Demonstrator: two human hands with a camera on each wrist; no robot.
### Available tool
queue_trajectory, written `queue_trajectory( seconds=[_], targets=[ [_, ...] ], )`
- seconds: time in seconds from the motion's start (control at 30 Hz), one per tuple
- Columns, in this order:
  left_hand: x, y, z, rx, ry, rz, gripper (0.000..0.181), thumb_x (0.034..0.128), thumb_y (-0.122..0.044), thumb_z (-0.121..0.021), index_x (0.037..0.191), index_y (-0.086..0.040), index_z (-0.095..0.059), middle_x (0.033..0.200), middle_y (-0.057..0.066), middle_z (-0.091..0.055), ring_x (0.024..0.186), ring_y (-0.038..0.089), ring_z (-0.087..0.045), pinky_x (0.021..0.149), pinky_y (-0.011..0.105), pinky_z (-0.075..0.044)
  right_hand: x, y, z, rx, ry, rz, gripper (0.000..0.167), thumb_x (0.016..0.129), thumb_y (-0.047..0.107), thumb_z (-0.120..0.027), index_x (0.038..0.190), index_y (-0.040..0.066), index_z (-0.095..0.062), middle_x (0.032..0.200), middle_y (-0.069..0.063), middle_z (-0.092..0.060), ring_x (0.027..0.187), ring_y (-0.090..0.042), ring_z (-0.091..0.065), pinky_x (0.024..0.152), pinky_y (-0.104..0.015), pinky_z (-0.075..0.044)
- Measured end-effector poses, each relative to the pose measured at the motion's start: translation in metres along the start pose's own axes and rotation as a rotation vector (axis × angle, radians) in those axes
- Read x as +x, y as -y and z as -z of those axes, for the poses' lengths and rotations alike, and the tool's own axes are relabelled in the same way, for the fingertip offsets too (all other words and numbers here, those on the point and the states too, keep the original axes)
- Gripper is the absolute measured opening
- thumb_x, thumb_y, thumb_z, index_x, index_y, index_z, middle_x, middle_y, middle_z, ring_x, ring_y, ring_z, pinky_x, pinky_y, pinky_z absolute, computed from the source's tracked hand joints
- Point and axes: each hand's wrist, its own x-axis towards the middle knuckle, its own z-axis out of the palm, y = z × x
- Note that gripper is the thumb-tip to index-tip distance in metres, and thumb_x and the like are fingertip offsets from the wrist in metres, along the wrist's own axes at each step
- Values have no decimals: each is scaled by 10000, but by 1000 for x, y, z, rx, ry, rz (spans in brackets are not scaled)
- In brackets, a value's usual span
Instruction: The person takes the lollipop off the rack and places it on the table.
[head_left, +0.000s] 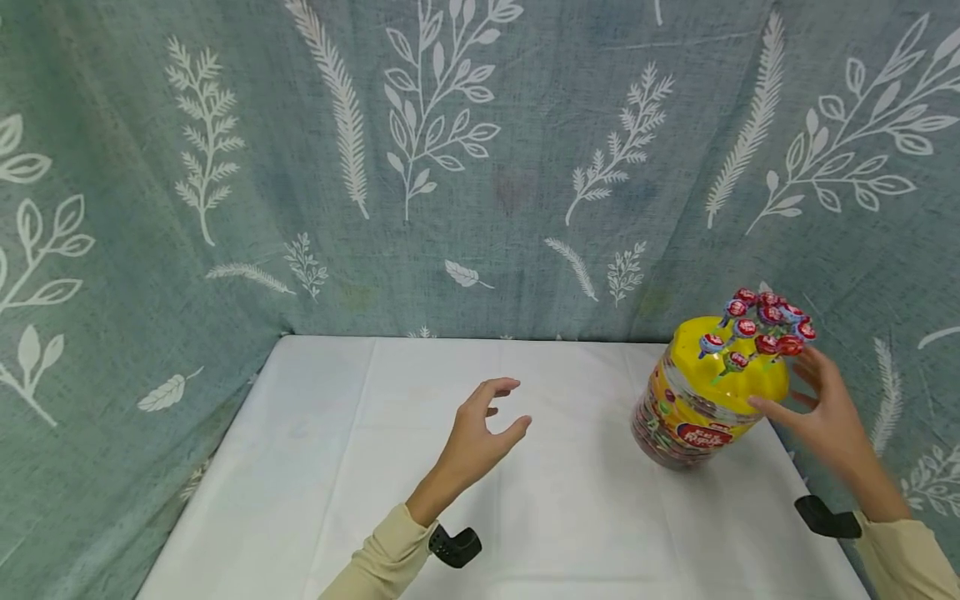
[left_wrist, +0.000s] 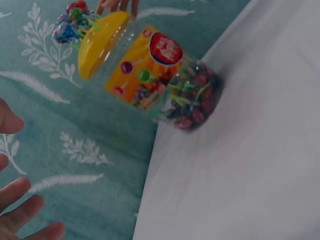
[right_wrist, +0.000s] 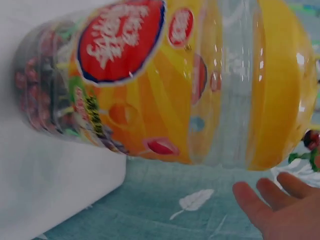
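So there's a big clear plastic jar with a yellow-and-orange label (head_left: 678,417) sitting toward the far right of the white cloth-covered counter (head_left: 562,517), with dark reddish candies (left_wrist: 200,110) showing through its lower part. It's got a domed yellow plastic lid (head_left: 742,388), and a bunch of red, blue and green wrapped lollipops (head_left: 745,328) pokes up from the top. The right-hand grip (head_left: 828,417) is right beside the lid, fingers spread and loosely bent; can't tell if the thumb's actually touching. The left-hand grip (head_left: 476,433) hangs over the middle of the counter, thumb and fingers well apart, holding nothing. Behind everything's a grey-green fabric curtain printed with white leaves (head_left: 517,192).
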Motion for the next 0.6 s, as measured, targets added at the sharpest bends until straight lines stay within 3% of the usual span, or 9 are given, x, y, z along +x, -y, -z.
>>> queue_trajectory(
  seconds=[0.17,0.3,0.43,0.6],
  targets=[
    [18,-8,-16,-51,33,-10,408,864,-206,-685,1244,-169,-543,1226,-68,-556,1139,131,-517,865,386,-496,20,-3,3,10,96,-19,886,881,253,-682,1521,150,-78,1468,-256,-224,1316,-461,-247,820,-41,-336],
    [30,-14,-28,-102,65,-12,388,865,-198,-686,1229,-165,-555,1211,-52,-566,1122,144,-531,856,398,-499,31,-3,2,-5,178,-36,874,870,296,-692,1508,127,-120,1385,-225,-332,1124,-238,-450,724,-80,-411],
    [41,-18,-40,-139,91,-3,374,859,-189,-693,1210,-164,-567,1189,-42,-576,1100,151,-542,846,410,-504,36,-5,2,-15,230,-48,811,875,306,-685,1462,44,-190,1318,-202,-399,944,-29,-455,681,-129,-451],
    [54,-23,-58,-167,106,9,357,855,-182,-694,1190,-155,-574,1151,-23,-590,1072,136,-557,829,396,-519,35,-11,3,-22,239,-64,810,888,291,-669,1467,38,-161,1323,-234,-387,973,-111,-460,679,-170,-453]
  ],
)
